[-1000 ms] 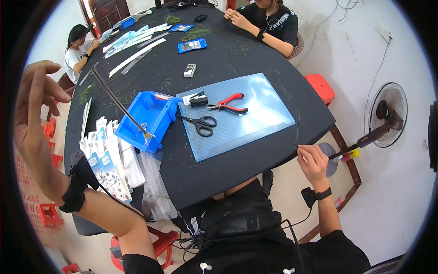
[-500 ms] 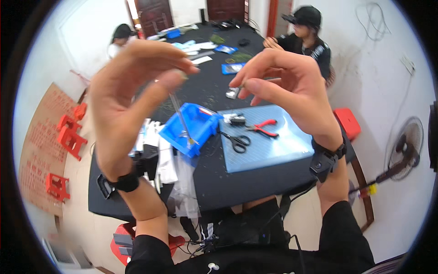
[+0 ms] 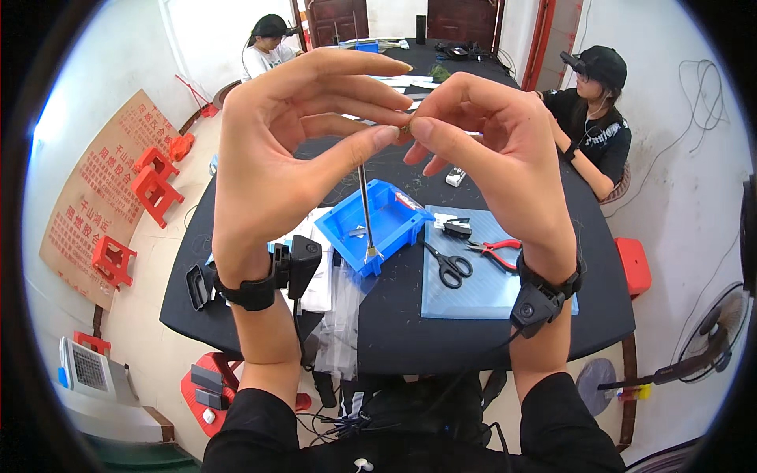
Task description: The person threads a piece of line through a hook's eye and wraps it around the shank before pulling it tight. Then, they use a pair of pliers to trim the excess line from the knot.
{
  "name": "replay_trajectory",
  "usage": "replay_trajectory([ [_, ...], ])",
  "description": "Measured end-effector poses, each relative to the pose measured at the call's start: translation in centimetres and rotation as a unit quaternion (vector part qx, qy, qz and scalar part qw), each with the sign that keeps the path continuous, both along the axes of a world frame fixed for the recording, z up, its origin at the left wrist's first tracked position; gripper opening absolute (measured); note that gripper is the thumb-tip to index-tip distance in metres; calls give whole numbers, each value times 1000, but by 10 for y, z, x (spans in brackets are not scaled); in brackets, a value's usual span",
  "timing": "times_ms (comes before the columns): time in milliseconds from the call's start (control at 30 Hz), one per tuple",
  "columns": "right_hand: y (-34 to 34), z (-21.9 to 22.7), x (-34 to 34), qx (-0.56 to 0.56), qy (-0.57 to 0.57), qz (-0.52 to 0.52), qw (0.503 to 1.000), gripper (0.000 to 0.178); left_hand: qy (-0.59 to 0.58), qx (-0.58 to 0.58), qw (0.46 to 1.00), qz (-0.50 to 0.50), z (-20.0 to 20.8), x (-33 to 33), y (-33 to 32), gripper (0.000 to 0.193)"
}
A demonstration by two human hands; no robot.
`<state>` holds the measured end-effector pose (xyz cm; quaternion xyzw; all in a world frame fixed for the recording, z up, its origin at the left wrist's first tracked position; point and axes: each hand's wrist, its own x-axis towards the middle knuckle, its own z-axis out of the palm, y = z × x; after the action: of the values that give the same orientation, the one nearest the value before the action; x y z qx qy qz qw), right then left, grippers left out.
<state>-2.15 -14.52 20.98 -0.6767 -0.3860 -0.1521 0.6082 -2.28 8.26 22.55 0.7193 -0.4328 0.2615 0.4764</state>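
Both hands are raised over the black table, fingertips meeting. My left hand (image 3: 272, 162) is curved, with its index finger held apart and its thumb tip brought in beside the right fingertips. My right hand (image 3: 505, 150) is closed in a pinch of thumb and index finger. A tiny greenish-brown bit (image 3: 405, 131) shows between the two hands, too small to name. Below them a thin metal rod (image 3: 364, 201) stands upright at a blue plastic tray (image 3: 335, 229); its top is hidden behind my left thumb. A small flat piece (image 3: 357, 232) lies in the tray.
On a light blue cutting mat (image 3: 473, 296) lie black scissors (image 3: 451, 270) and red-handled pliers (image 3: 498, 254). Clear plastic bags (image 3: 339, 331) hang over the near table edge. Two people (image 3: 603, 118) sit farther along the table. A fan (image 3: 714, 335) stands at right.
My hands have come together from a wide gap, the left moving right until the fingertips meet. The view has also shifted, and both seated people show more fully.
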Motion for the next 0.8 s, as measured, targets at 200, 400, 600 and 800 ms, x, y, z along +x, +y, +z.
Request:
replay_trajectory([
  [200, 0, -3, 7, -13, -3, -6, 1000, 15, 1, 16, 999, 29, -2, 0, -6, 47],
  [400, -1, -4, 9, -15, 1, 5, 1000, 18, 3, 7, 1000, 15, -2, -1, -7, 52],
  [600, 3, -7, 10, -11, -18, 12, 1000, 16, -10, 7, 1000, 3, -1, -1, -8, 68],
  [800, 13, -11, 4, -29, -37, -25, 999, 10, 1, 29, 998, 58, 5, -13, 2, 73],
])
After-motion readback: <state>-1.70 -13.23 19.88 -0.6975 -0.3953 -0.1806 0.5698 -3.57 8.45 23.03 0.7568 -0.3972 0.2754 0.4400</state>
